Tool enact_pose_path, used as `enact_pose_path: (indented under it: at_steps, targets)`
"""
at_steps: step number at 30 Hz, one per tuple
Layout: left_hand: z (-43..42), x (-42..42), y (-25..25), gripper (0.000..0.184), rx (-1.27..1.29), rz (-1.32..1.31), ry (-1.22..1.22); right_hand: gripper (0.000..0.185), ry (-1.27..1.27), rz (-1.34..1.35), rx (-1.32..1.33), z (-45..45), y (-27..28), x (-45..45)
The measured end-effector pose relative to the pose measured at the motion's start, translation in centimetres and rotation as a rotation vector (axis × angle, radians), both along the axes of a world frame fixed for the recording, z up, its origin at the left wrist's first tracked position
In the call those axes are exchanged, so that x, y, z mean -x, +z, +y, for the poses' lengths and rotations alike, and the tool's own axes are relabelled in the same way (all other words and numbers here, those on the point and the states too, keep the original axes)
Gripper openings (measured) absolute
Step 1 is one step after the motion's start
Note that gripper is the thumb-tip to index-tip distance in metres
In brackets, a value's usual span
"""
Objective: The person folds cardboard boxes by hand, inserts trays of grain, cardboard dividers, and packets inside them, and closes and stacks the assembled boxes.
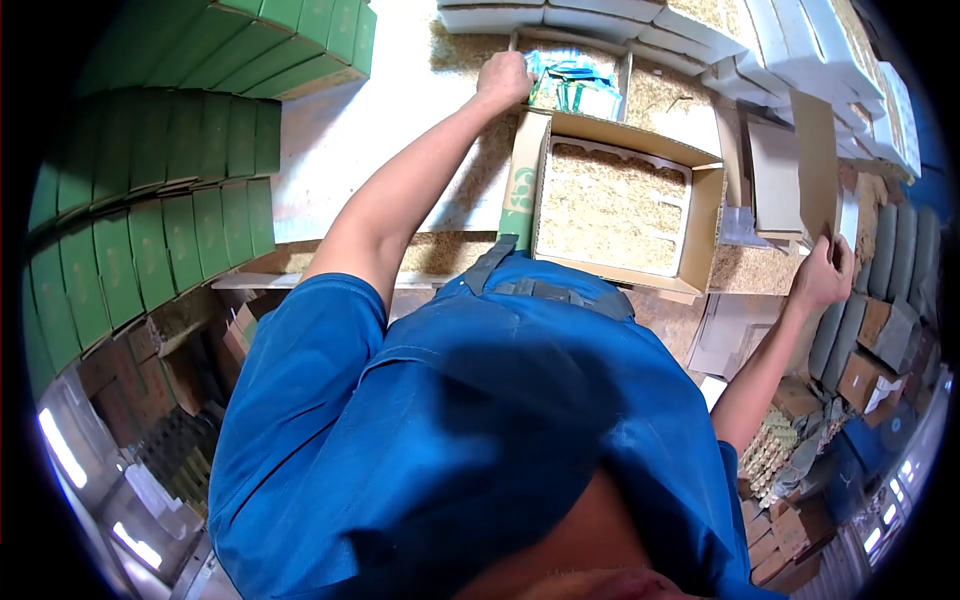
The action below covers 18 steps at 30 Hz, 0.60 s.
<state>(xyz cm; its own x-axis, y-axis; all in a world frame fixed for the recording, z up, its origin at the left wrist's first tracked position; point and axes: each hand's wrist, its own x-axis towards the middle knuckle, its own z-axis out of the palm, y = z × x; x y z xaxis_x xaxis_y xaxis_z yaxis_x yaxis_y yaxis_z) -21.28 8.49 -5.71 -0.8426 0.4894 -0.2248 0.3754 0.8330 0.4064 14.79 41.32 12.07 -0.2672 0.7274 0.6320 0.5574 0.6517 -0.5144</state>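
My left hand [505, 78] is closed at the left edge of a shallow wooden tray [625, 88] with small blue-and-green packets [572, 84] in it. Its fingertips are hidden, so whatever it grips cannot be made out. Far to the right, my right hand [826, 275] pinches the lower end of an upright brown cardboard sheet [815, 160]. Between my arms, against my waist, an open cardboard box [705, 215] has a green printed side. A pale cut-out liner runs inside it around a straw-coloured, speckled surface.
Green boxes [150, 240] stand in rows on the left. White boxes [690, 35] are stacked along the back. Pale cardboard pieces [780, 180] lie right of the open box. Grey rolled bundles [890, 250] and cartons [868, 375] are piled at far right.
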Motion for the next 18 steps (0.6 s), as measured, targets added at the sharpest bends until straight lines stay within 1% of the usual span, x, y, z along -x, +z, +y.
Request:
enact_pose_path:
  at_steps: [3, 4, 5, 6, 7, 9, 10, 12, 13, 14, 15, 17, 18]
  targets:
    - [0.1, -0.3, -0.1, 0.035, 0.014, 0.047, -0.039, 0.01, 0.008, 0.021, 0.047, -2.4, 0.3, -0.9]
    - [0.2, -0.4, -0.4, 0.035, 0.014, 0.041, -0.043, 0.009, 0.02, 0.091, 0.105, -3.3, 0.4, -0.9]
    - [0.3, -0.2, -0.4, 0.029, 0.006, 0.025, -0.013, 0.009, 0.034, 0.166, 0.161, -4.1, 0.6, -0.8]
    - [0.4, 0.2, -0.6, 0.024, -0.003, 0.012, 0.019, 0.007, 0.075, 0.171, 0.14, -4.6, 1.0, -0.7]
    - [0.4, 0.4, -0.8, 0.024, -0.005, 0.013, 0.019, 0.007, 0.075, 0.171, 0.138, -5.2, 1.6, -0.5]
    - [0.2, 0.7, -1.4, 0.022, -0.01, -0.009, 0.047, 0.006, 0.185, 0.226, 0.098, -6.5, 3.1, 0.1]
    - [0.2, 1.1, -1.8, 0.022, -0.013, -0.006, 0.045, 0.005, 0.194, 0.253, 0.099, -7.0, 4.0, 0.3]
    - [0.1, 1.7, -2.3, 0.025, -0.047, -0.096, 0.092, 0.008, 0.281, 0.32, 0.139, -7.8, 6.2, 0.4]
    - [-0.2, 1.9, -2.4, 0.025, -0.05, -0.095, 0.091, 0.009, 0.345, 0.363, 0.17, -8.0, 7.0, 0.4]
    - [-0.5, 2.1, -2.6, 0.022, -0.089, -0.118, 0.105, 0.015, 0.395, 0.356, 0.212, -7.7, 7.5, -0.1]
    - [-0.8, 2.1, -2.6, 0.02, -0.129, -0.142, 0.12, 0.015, 0.395, 0.355, 0.21, -8.3, 8.2, -0.1]
    - [-1.0, 2.0, -2.3, 0.018, -0.136, -0.172, 0.145, 0.017, 0.448, 0.395, 0.483, -9.8, 9.5, 0.2]
    - [-1.2, 1.7, -2.1, 0.017, -0.181, -0.183, 0.127, 0.019, 0.489, 0.379, 0.583, -9.6, 9.4, -0.2]
